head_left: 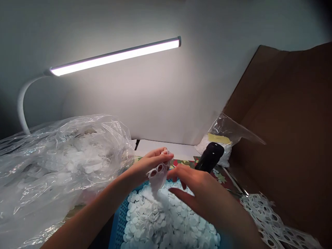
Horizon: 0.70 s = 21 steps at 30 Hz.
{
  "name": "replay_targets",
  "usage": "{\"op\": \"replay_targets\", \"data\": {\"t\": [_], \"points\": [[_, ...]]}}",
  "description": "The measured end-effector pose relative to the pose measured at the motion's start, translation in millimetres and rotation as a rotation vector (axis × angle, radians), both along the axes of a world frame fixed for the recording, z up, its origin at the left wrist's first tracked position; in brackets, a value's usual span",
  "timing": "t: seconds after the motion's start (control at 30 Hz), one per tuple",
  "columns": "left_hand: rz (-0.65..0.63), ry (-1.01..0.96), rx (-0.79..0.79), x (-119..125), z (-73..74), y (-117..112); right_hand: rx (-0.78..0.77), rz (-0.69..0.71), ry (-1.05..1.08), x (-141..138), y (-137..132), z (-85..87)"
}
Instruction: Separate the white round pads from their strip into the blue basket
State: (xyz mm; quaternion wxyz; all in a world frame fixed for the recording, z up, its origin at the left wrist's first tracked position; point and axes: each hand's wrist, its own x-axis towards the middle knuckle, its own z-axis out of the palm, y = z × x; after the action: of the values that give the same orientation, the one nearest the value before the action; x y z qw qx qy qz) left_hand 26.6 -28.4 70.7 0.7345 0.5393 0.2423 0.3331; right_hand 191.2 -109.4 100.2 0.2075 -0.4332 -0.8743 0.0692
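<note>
The left hand (151, 164) pinches a perforated white strip (157, 174) above the blue basket (119, 221) of white discs (166, 221). The right hand (199, 188), fingers loosely spread, meets the strip. A black tool (209, 156) rises behind the right hand; whether the hand grips it cannot be determined.

Two bare arms come up from the bottom edge. The left hand (146, 166) and its forearm (98, 211), at lower left, are uncovered as far as the picture reaches (no cloth shows anywhere on them). The right hand (199, 190), lower centre, has slim fingers and is slightly blurred, its forearm (233, 224) equally unclothed.
</note>
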Motion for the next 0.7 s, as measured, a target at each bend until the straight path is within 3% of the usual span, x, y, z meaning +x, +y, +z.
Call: {"op": "replay_targets", "data": {"t": [0.13,0.37,0.7], "points": [[-0.024,0.062,0.015,9,-20.5,6,-0.029,0.039,0.133,6,21,-7.1],[0.024,0.106,-0.104,15,-50.1,21,-0.13,0.079,0.127,8,42,-27.5],[0.107,0.118,-0.099,9,-41.9,18,-0.1,0.073,0.155,-3,51,-42.7]]}}
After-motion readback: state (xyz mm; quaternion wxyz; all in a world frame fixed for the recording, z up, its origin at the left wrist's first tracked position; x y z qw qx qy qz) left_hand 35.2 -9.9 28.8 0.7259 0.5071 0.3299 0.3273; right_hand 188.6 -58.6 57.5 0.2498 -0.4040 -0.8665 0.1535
